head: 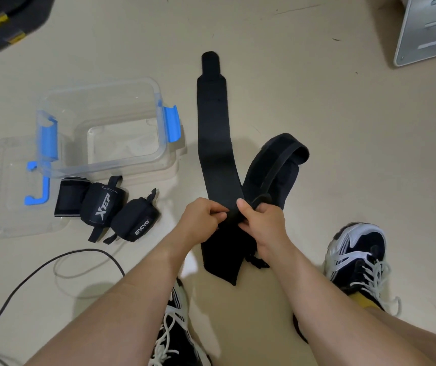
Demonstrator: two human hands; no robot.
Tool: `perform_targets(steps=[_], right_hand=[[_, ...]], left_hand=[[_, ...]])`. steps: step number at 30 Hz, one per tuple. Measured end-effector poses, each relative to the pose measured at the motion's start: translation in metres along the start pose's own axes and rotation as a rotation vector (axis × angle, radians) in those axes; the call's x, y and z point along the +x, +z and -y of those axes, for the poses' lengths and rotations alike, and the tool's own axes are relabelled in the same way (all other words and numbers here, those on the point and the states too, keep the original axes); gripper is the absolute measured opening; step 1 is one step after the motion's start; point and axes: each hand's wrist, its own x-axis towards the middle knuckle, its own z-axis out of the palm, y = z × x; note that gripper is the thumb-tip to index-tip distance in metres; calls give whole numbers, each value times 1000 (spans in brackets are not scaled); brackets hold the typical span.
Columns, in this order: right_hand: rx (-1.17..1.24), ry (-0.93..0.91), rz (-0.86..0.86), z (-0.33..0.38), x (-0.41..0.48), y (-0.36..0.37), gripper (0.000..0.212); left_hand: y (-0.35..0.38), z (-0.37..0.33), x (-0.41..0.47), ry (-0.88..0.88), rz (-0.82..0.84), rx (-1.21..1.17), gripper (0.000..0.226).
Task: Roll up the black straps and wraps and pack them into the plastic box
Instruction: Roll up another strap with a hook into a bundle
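I count 2 sneakers (356, 254) nearest. Just past them the left hand (203, 215) and right hand (261, 220) meet, fingers curled, both pinching 1 long black strap (214, 133) near its near end, R thumb up. 1 folded wrap (272, 165) lies beside it on the floor. Left: 3 rolled wraps (103, 207), then 1 plastic box (98, 167) just behind.

"XTEP" can be read in pale letters on the middle rolled wrap (102, 207), and "IINCYO" is printed on the small roll (135, 221) just beside it.
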Motion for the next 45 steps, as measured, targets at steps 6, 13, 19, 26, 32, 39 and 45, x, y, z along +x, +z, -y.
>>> perform_targets(steps=[6,13,19,26,32,39,45], right_hand=[[-176,-190,167,73,-11,-20,37],[-349,-438,574,231,-103,-60,19],[-437,-648,802,324,-228,-116,42],[-333,-750,934,322,-309,-176,17],[-217,-719,952,302,-296,-186,26],[-269,-642,925,311,-286,-176,30],[-415,-613,982,315,-282,-170,20]], left_hand=[[-56,-62,-18,-4,257,-219,27],[-139,-197,-91,287,202,124,64],[-162,-276,-222,534,72,113,60],[-119,-286,-323,680,64,16,73],[-90,-276,-329,798,-123,138,113],[-104,-274,-308,797,-220,328,111],[-109,-276,-310,743,-194,488,108]])
